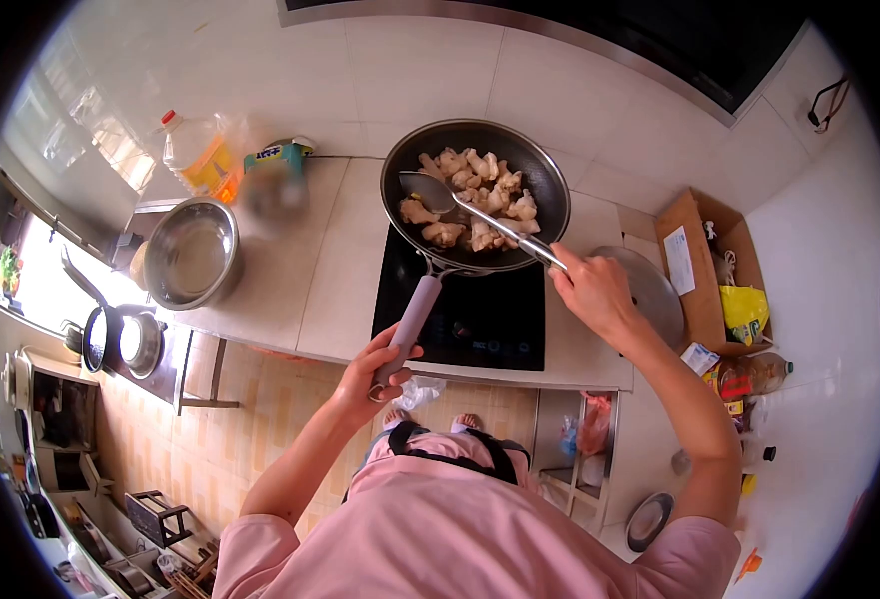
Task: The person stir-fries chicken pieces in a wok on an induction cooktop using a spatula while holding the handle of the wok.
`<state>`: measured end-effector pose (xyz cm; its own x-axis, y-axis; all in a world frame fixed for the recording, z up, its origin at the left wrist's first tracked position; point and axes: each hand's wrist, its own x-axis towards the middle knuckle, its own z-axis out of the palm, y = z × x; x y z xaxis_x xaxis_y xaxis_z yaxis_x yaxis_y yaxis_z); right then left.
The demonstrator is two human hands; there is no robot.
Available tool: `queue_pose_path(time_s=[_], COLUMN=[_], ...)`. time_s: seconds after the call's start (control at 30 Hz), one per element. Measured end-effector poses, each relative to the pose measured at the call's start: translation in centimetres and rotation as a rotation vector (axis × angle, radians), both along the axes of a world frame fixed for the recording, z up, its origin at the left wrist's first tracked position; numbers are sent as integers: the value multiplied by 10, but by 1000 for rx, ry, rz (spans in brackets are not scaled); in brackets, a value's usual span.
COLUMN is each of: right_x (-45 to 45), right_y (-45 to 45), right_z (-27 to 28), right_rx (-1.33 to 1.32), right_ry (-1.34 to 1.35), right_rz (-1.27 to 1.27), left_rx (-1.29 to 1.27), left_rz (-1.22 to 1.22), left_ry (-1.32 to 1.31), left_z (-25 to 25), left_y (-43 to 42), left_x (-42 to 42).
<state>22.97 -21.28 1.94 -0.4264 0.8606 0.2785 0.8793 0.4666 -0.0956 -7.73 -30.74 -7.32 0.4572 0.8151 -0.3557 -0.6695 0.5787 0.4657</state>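
A dark frying pan (548,170) with browned pieces of meat (484,190) in it stands over the far part of the black cooktop (460,319). My left hand (377,364) is wrapped round the pan's pale purple handle (418,314). In my right hand (594,290) is the metal handle of a spatula (427,192), whose broad head rests among the meat on the pan's left side. The spatula's shaft slants over the pan's right front rim.
A steel bowl (193,254) and an oil bottle (198,155) are on the counter at left. Right of the cooktop lies a round lid (649,295), partly behind my right hand, beside a cardboard box (681,255). Several bottles and packets are in front of the box.
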Motion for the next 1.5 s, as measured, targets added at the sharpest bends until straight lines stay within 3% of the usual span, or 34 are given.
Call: queue_pose_path(time_s=[0.2, 0.43, 0.53, 0.63, 0.73, 0.83, 0.93, 1.13, 1.33, 1.43, 1.5], right_x=[17, 38, 36, 41, 51, 61, 65, 71, 43, 34, 42], right_y=[-8, -32, -29, -33, -38, -30, -23, -10, -12, -13, -10], right_z=[12, 42, 22, 50, 87, 91, 83, 73, 48, 44, 53], right_rx=[111, -85, -19, -33, 49, 87, 65, -75, -281, -301, -165], right_ry=[91, 38, -75, -59, -188, -437, -499, -390, 7, 16, -105], right_rz=[-30, -20, -50, -102, -154, -158, -151, -102, -107, -134, -113], left_rx=[1, -2, -7, -5, -3, -1, -8, -10, 3, 10, 13], left_rz=[2, 14, -1, 0, 1, 9, 9, 18, 15, 13, 9], left_ry=[1, 23, 35, 37, 18, 18, 7, 44, 31, 25, 25], left_z=[-1, 1, 2, 3, 3, 1, 1, 5, 5, 5, 6], left_y=[0, 0, -2, -2, 0, -1, -1, 1, 2, 2, 3], left_x=[0, 0, 1, 1, 1, 1, 1, -3, -7, -7, -8])
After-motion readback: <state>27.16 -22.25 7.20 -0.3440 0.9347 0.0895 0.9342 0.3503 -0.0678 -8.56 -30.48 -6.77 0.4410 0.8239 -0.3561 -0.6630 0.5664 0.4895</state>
